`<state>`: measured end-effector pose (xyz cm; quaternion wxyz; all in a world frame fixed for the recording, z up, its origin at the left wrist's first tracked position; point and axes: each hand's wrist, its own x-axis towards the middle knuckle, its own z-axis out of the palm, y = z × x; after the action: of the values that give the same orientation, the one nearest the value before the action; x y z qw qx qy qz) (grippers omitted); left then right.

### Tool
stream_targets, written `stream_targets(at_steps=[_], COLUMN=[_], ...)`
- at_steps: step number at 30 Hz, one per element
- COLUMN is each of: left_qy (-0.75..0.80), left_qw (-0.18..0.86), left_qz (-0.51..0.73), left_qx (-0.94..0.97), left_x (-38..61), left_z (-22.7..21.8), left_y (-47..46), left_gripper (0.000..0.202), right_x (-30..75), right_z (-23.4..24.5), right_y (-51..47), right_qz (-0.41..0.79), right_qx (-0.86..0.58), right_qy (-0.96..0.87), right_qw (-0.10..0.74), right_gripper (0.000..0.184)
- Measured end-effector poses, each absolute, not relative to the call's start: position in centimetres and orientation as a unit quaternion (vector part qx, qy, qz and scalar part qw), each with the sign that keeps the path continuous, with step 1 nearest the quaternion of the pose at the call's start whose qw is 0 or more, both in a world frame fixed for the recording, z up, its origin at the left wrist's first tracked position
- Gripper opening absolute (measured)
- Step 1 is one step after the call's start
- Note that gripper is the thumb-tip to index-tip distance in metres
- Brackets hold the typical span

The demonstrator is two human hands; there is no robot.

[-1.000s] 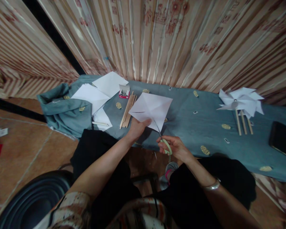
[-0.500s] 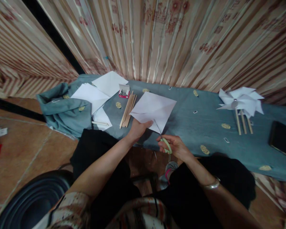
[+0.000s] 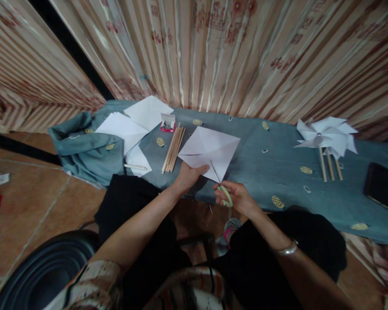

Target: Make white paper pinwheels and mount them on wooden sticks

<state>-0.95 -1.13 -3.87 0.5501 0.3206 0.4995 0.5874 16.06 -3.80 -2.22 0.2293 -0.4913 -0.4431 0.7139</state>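
A square white sheet of paper [image 3: 215, 144] is held over the bench, with crease lines and a slit running in from its left corner. My left hand [image 3: 191, 174] grips its lower left edge, thumb on top and fingers hidden beneath. In my right hand [image 3: 234, 196] is a pair of scissors [image 3: 226, 196] with pale green handles. The blades lie across the paper's near corner, pointing up toward its middle. Just left of the sheet is a bundle of thin wooden sticks [image 3: 173, 148].
A blue-green cloth [image 3: 255, 172] covers the bench. White sheets [image 3: 123, 127] and a small red box [image 3: 168, 123] of metal pins are at left. On the right lie white paper pinwheels [image 3: 326, 133] on sticks and a dark phone-like object [image 3: 382, 186]. A black stool [image 3: 48, 271] stands lower left.
The paper has shifted very slightly right, and the slit at its left corner shows a little wider. The scissors remain at the near corner, with both hands almost still.
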Motion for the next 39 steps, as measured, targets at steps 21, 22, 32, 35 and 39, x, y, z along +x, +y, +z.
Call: stream_targets(at_steps=[21, 22, 32, 35, 39], left_qy=[0.503, 0.503, 0.502, 0.505, 0.503], left_qw=[0.562, 0.563, 0.563, 0.567, 0.561], left_qz=[0.556, 0.557, 0.558, 0.555, 0.565], left_qx=[0.348, 0.346, 0.344, 0.340, 0.337], left_x=[-0.7, -0.7, -0.5, -0.4, -0.4], left_z=[-3.6, -3.5, -3.7, -3.6, -3.8], left_y=[-1.8, -1.8, -2.1, -2.2, -2.1], left_gripper=[0.043, 0.044, 0.041, 0.038, 0.039], right_x=[16.4, 16.4, 16.6, 16.6, 16.6], right_z=[-2.6, -2.6, -2.7, -2.8, -2.8], right_y=[-3.7, -3.6, -3.7, -3.7, -3.6], right_qz=[0.691, 0.692, 0.680, 0.685, 0.689], right_qx=[-0.498, -0.499, -0.498, -0.495, -0.496], right_qy=[-0.477, -0.473, -0.488, -0.482, -0.475], right_qw=[0.219, 0.220, 0.227, 0.232, 0.230], right_gripper=[0.045, 0.045, 0.042, 0.040, 0.041])
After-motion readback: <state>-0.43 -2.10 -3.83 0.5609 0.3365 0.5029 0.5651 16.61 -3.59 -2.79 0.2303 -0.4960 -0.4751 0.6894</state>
